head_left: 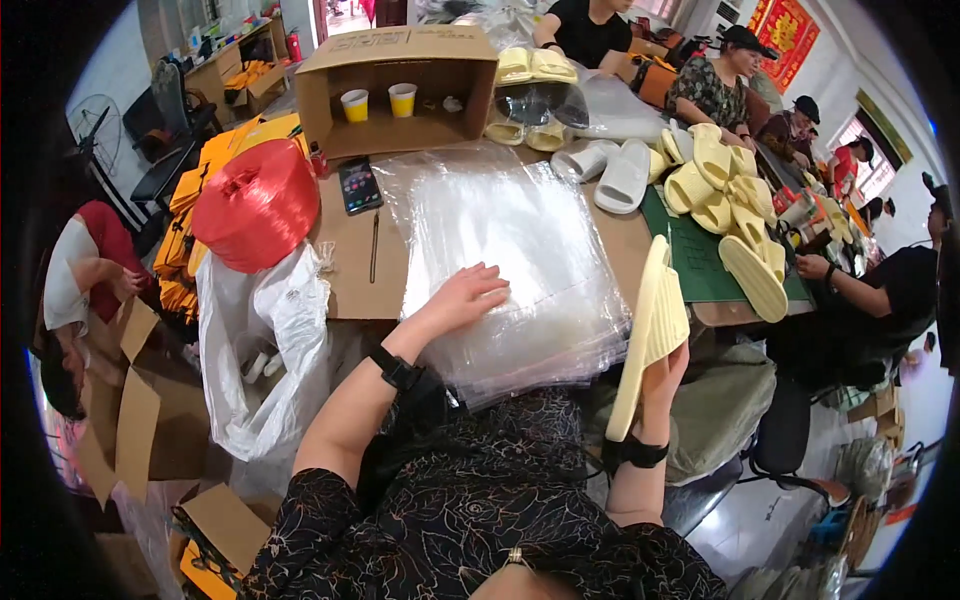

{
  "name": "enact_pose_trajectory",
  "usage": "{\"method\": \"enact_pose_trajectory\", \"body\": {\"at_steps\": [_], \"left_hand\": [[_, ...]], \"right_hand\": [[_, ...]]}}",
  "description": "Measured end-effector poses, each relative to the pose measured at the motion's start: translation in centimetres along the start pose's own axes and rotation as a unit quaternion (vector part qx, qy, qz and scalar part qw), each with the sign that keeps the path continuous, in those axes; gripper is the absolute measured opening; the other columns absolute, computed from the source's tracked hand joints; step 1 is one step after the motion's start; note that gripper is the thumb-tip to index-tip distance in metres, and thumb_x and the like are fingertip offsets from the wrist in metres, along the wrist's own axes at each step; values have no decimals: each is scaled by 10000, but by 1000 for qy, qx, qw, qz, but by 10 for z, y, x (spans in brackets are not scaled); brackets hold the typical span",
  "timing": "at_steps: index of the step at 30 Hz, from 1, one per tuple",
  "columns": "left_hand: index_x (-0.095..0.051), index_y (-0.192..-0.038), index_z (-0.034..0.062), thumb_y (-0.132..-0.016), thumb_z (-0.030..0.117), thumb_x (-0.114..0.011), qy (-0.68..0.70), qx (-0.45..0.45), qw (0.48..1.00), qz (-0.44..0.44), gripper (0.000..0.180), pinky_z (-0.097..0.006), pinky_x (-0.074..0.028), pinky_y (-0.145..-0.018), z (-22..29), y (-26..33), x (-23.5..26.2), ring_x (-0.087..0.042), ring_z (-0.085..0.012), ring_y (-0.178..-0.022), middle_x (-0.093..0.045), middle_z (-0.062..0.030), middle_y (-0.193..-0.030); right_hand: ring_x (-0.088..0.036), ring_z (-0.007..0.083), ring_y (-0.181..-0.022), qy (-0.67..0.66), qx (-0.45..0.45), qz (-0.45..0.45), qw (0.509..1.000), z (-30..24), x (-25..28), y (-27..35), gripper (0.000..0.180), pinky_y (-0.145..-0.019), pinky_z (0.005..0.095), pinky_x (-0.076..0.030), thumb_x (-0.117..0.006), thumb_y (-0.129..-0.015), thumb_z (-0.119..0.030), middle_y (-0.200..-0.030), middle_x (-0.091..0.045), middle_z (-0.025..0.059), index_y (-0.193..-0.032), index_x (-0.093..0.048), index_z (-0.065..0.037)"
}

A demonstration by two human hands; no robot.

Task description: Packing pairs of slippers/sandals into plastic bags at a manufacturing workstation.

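L hand (468,295) lies flat, fingers spread, on top of a stack of clear plastic bags (510,260) that sits at the near edge of the tabletop (350,265), overhanging it a bit toward the person's lap. R hand (662,375) is closed around the lower part of a pale yellow slipper (648,335), held upright on its side just off the near edge of the tabletop, right beside the bag stack; looks like there may be two slippers pressed together, can't tell for sure. Both wrists carry black bands. Toward the far side of the tabletop: an open cardboard box (400,85) on its side w/ two paper cups (378,102) inside. In front of it, a black phone (359,185) and a thin pen (374,245) lie on brown cardboard, left of the bags. A big red spool of twine (258,205) sits at the left edge, w/ a white plastic sack (270,350) hanging below it. At the right end, a green cutting mat (700,265) carries a pile of more yellow slippers (725,190); a pair of white slippers (610,170) lies just beyond the bags. Other people sit round the far and right sides; one person's hand (812,266) rests by the mat. Another person at far left handles flat cardboard (135,400).
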State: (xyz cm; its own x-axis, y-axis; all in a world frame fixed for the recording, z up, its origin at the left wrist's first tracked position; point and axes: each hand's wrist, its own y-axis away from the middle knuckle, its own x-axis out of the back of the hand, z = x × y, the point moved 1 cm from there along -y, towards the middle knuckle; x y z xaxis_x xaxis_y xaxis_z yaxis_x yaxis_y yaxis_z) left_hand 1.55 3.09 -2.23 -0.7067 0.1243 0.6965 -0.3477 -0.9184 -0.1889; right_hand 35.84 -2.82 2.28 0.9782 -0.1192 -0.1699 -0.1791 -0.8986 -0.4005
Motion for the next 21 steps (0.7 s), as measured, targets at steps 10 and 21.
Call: {"method": "enact_pose_trajectory", "body": {"at_steps": [10, 21], "left_hand": [[-675, -1208, 178, -958, 278, -576, -4, -5, 999, 49, 288, -417, -361, -1104, -1, -4, -6, -412, -327, -1353, -530, -117, -1400], [-639, -1244, 38, -1028, 281, -455, 345, 142, 927, 43, 374, -295, -401, -1035, 4, -7, 8, -553, -158, -1190, -641, -73, -1263]], "right_hand": [[-604, 191, -1120, 15, -22, -9, 1000, 2, -13, 4, 436, -950, 322, -478, -575, -932, -55, -1280, -593, 106, -1347, -470, 29], [-598, 151, -1057, 60, 7, -4, 998, 1, -19, 6, 427, -911, 293, -458, -586, -967, -155, -1177, -632, 95, -1330, -472, 38]]}}
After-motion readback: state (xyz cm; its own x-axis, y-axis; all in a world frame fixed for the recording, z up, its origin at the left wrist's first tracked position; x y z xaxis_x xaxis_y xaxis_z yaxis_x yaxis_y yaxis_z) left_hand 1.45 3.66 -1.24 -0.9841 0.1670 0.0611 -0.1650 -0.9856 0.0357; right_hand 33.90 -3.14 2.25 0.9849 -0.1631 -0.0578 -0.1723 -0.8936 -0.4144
